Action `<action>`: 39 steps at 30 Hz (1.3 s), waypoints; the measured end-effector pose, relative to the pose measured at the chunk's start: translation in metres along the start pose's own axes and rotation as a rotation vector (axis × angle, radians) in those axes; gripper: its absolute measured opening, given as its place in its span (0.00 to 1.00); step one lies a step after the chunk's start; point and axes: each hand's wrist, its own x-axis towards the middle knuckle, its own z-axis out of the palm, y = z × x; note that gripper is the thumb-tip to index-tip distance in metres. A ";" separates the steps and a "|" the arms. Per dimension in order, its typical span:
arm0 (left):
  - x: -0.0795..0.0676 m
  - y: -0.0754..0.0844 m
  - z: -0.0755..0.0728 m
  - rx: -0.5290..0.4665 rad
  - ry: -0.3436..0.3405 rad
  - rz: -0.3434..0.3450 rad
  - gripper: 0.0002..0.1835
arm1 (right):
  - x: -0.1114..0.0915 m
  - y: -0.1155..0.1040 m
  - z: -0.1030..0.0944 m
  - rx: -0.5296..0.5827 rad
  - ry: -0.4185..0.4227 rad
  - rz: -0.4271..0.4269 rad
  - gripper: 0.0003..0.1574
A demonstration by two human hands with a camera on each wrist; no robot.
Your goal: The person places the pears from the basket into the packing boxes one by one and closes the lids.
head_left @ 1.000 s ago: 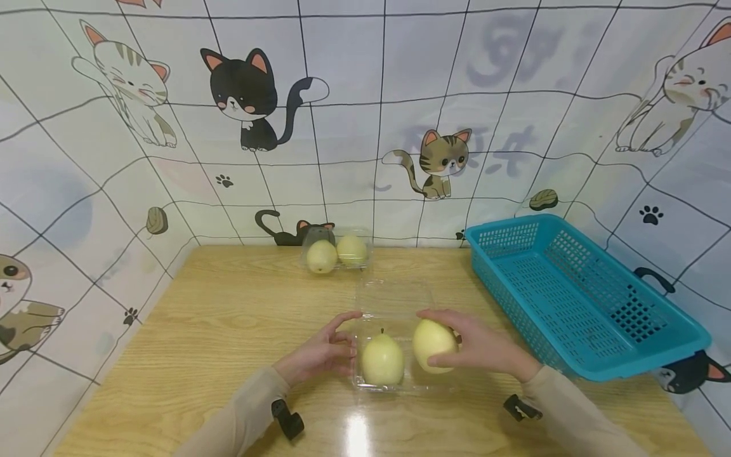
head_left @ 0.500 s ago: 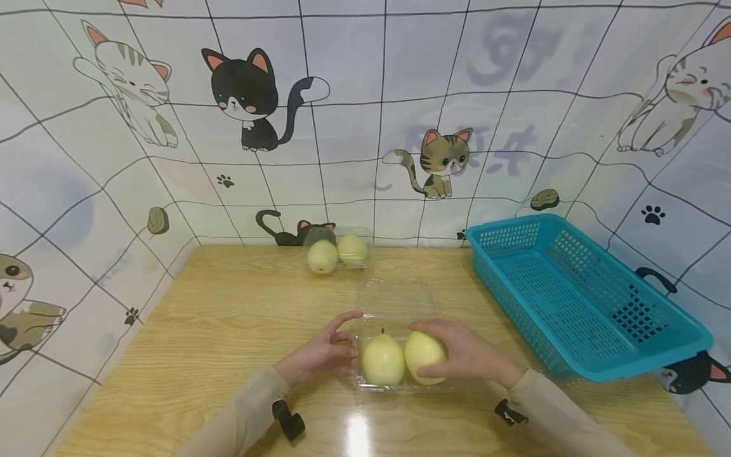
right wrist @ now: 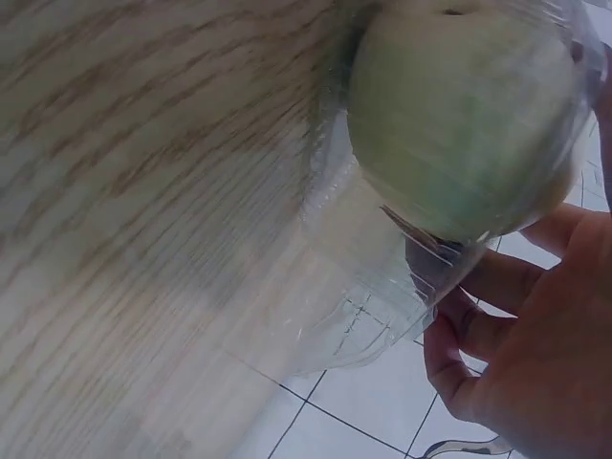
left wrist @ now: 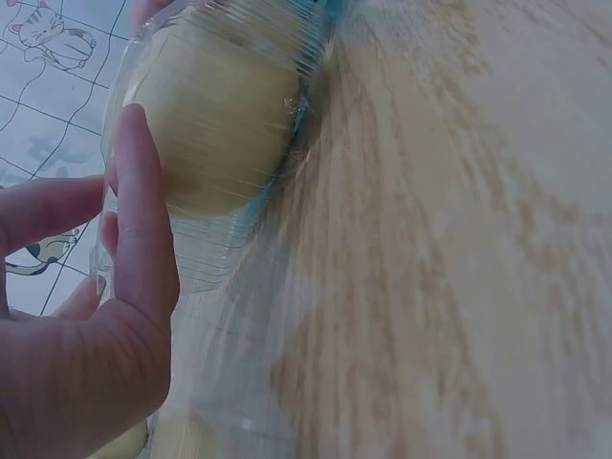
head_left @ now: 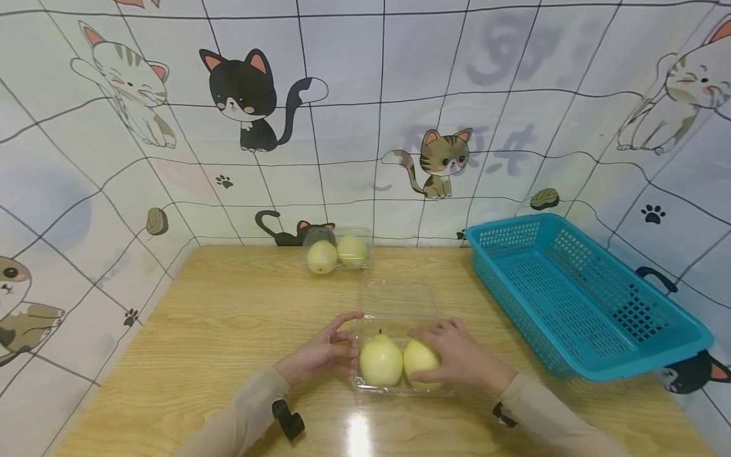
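In the head view my left hand (head_left: 321, 350) is at the left side of a clear plastic clamshell box (head_left: 400, 388), its extended fingers touching the wall and back corner. The box's lid (head_left: 396, 298) lies folded back on the table. A yellow-green pear (head_left: 381, 360) with a dark stem sits in the left half. Beside it, my right hand (head_left: 465, 358) grips a second pear (head_left: 419, 365) from above and the right, thumb in front and fingers behind. The left wrist view shows fingers (left wrist: 143, 220) against the transparent wall. In the right wrist view a pear (right wrist: 459, 124) shows through the plastic.
Another clear box with two pears (head_left: 322, 256) stands at the back of the wooden table (head_left: 245, 298), against the cat-print wall covering. A blue perforated plastic basket (head_left: 577, 304) stands on the right, close to my right forearm.
My right hand has moved left and down with its pear, bringing it into the box's right half beside the other pear. My left hand has stayed at the box's left side.
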 end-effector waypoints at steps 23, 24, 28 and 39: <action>0.000 0.000 0.001 0.006 0.004 -0.010 0.42 | -0.003 -0.008 -0.016 -0.039 -0.117 0.076 0.41; 0.000 0.001 0.001 0.005 -0.001 -0.011 0.42 | -0.003 -0.008 -0.018 -0.031 -0.116 0.070 0.40; 0.000 0.001 -0.001 0.015 -0.010 -0.019 0.42 | -0.003 -0.006 -0.022 -0.013 -0.111 0.070 0.38; -0.001 0.002 -0.005 0.044 -0.041 -0.005 0.41 | -0.006 0.005 -0.029 0.008 -0.035 0.042 0.33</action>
